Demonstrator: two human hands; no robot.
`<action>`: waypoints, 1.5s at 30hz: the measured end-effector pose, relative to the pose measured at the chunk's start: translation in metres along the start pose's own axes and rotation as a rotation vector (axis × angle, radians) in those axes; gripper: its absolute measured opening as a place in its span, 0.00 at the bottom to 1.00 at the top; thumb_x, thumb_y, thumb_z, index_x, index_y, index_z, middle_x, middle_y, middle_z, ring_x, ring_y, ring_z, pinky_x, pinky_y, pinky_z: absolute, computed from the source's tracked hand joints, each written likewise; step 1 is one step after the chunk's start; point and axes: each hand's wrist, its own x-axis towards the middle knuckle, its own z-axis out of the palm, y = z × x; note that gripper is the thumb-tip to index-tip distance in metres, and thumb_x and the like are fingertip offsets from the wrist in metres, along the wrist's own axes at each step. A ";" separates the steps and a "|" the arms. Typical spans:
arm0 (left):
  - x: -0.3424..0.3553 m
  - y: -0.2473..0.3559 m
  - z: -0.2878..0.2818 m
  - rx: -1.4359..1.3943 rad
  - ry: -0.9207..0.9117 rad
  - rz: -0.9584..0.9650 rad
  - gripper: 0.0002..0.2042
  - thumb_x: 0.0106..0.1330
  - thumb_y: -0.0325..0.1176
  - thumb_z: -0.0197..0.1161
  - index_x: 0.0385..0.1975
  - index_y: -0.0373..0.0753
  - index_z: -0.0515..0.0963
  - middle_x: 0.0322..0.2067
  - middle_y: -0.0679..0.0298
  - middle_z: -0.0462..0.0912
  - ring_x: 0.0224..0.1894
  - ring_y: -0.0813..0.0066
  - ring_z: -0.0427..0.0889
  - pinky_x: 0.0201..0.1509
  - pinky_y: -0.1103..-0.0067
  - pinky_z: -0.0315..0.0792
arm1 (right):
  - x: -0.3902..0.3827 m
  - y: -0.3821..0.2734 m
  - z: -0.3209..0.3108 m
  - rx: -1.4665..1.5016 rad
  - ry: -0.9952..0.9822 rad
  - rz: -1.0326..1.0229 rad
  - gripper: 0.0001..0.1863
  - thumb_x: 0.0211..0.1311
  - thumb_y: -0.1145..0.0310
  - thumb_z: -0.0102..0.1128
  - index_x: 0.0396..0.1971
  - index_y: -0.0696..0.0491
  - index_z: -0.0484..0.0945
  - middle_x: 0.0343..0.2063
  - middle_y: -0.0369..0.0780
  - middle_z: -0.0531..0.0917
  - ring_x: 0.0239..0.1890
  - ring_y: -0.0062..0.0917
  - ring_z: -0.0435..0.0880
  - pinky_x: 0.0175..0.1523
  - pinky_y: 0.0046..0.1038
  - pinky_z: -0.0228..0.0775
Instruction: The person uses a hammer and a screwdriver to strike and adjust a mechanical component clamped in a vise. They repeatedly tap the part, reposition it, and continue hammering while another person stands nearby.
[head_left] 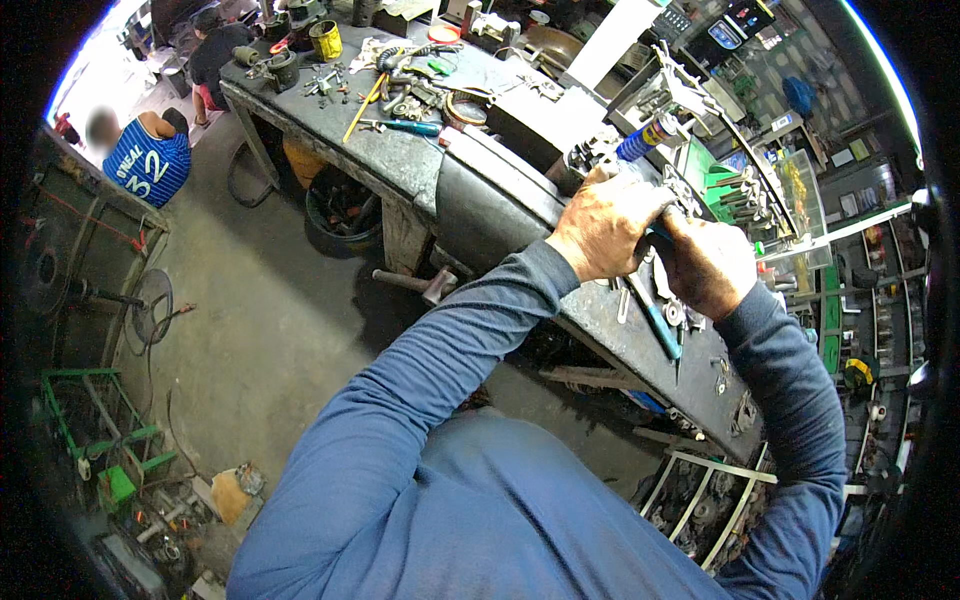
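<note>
Over the cluttered grey table (395, 165), the right hand's (708, 262) fingers are curled around a dark handle (657, 234), mostly hidden between both hands; I can't tell whether the left hand (610, 222) grips anything. A blue can (646, 138) crowds in just beyond, and teal-handled pliers (657, 322) lie nearby. Below, a black bucket (320, 240) sits on the concrete floor (270, 320), with a blue-jerseyed person (150, 165) far left.

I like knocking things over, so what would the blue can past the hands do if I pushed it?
The blue can would probably tip easily, because it looks tall and narrow. Once on its side, it might roll, since its body looks round. It'd likely feel stiff, as its sides look straight and undented. I can't tell how full it is.
</note>
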 end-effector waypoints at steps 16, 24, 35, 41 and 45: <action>-0.008 -0.005 -0.001 0.032 0.032 0.084 0.21 0.53 0.37 0.70 0.49 0.44 0.82 0.44 0.62 0.86 0.53 0.61 0.84 0.65 0.62 0.66 | -0.022 -0.041 0.019 0.151 0.264 0.106 0.13 0.62 0.68 0.65 0.44 0.52 0.75 0.24 0.47 0.84 0.27 0.46 0.86 0.32 0.43 0.78; -0.012 -0.014 0.002 0.020 0.078 0.073 0.21 0.49 0.40 0.73 0.47 0.48 0.84 0.44 0.63 0.88 0.51 0.62 0.85 0.63 0.62 0.68 | -0.016 -0.055 -0.006 0.154 0.199 0.075 0.11 0.60 0.69 0.63 0.40 0.54 0.74 0.23 0.47 0.84 0.25 0.46 0.87 0.31 0.44 0.79; -0.002 0.000 -0.003 -0.012 0.003 -0.028 0.21 0.52 0.31 0.67 0.49 0.44 0.82 0.38 0.60 0.87 0.46 0.59 0.85 0.60 0.60 0.67 | -0.004 -0.008 0.017 0.118 0.075 -0.042 0.15 0.62 0.68 0.61 0.47 0.54 0.72 0.22 0.47 0.84 0.23 0.44 0.86 0.27 0.44 0.77; -0.004 -0.003 0.004 0.086 -0.046 0.060 0.22 0.54 0.34 0.68 0.52 0.44 0.81 0.41 0.61 0.86 0.50 0.61 0.84 0.67 0.60 0.64 | -0.021 -0.021 0.037 0.170 0.291 0.042 0.15 0.63 0.65 0.63 0.47 0.53 0.73 0.24 0.47 0.83 0.25 0.45 0.86 0.30 0.45 0.78; -0.006 -0.005 -0.002 0.055 -0.030 0.069 0.23 0.53 0.37 0.70 0.52 0.45 0.81 0.45 0.60 0.86 0.53 0.59 0.83 0.65 0.61 0.66 | -0.016 -0.029 0.018 0.137 0.202 0.078 0.15 0.62 0.66 0.63 0.46 0.53 0.73 0.22 0.45 0.83 0.24 0.45 0.86 0.29 0.45 0.78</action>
